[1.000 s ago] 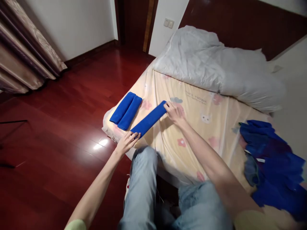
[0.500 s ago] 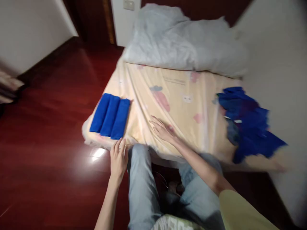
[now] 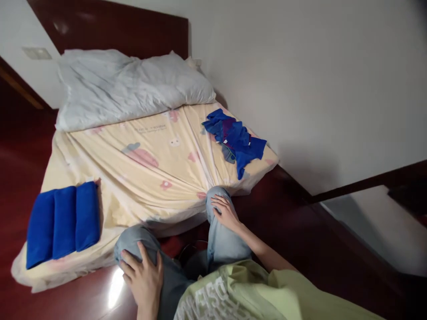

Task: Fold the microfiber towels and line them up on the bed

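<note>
My left hand [image 3: 143, 275] rests on my left knee with its fingers spread, holding nothing. On the other knee lies my right hand [image 3: 225, 212], its fingers stretched over the jeans and nothing in it. Three blue folded cloths [image 3: 65, 222] lie side by side at the left front corner of the bed [image 3: 116, 200], nearer to my left hand. A loose heap of blue garments [image 3: 242, 140], with some purple and grey-blue parts, lies crumpled at the bed's right side, beyond my right hand.
A large white bundle of bedding [image 3: 133, 86] spans the head of the bed, before a dark red headboard [image 3: 126, 29]. A white wall [image 3: 300, 80] rises at the right. Dark red floor [image 3: 273, 213] surrounds the bed's front edge.
The view has swung to the right. My left hand has gone from the bed edge beside the folded cloths to my left knee; my right hand has moved off the sheet onto my right knee.
</note>
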The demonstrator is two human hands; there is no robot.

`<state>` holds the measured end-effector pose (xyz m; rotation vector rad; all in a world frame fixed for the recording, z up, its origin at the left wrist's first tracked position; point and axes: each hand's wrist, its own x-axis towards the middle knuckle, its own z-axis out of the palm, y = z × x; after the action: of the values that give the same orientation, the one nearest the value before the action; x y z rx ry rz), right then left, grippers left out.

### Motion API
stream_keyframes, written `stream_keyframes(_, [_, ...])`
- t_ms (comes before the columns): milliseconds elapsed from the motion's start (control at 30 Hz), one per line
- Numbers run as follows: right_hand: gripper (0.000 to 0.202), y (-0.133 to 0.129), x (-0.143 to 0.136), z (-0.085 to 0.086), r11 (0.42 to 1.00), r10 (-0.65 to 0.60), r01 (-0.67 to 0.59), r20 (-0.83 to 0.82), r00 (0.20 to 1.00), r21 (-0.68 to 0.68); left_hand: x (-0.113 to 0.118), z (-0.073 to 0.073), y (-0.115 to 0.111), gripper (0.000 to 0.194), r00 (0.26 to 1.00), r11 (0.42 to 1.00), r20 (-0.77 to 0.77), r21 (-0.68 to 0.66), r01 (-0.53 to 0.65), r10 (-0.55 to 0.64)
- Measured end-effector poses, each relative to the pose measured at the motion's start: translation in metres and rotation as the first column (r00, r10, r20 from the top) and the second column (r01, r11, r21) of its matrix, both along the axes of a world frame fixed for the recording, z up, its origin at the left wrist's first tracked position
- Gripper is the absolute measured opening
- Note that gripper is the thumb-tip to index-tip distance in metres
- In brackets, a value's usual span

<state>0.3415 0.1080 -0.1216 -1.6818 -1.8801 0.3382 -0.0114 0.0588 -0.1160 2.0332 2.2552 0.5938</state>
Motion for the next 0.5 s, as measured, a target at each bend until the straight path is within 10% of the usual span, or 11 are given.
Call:
stream_keyframes(333, [0.045, 0.007, 0.024, -0.032, 0.856, -0.508, 0.514, -0.261, 0.821, -0.048, 0.011, 0.008, 0.009, 0.082, 0.996, 0.998, -0.069, 0.031, -0.053, 0.055])
stream_keyframes(500, [0.053, 0.011, 0.036, -0.040, 0.817, -0.574, 0.556, -0.312, 0.757, -0.154, 0.012, 0.009, 0.009, 0.082, 0.995, 0.998, -0.094, 0.053, -0.017, 0.021])
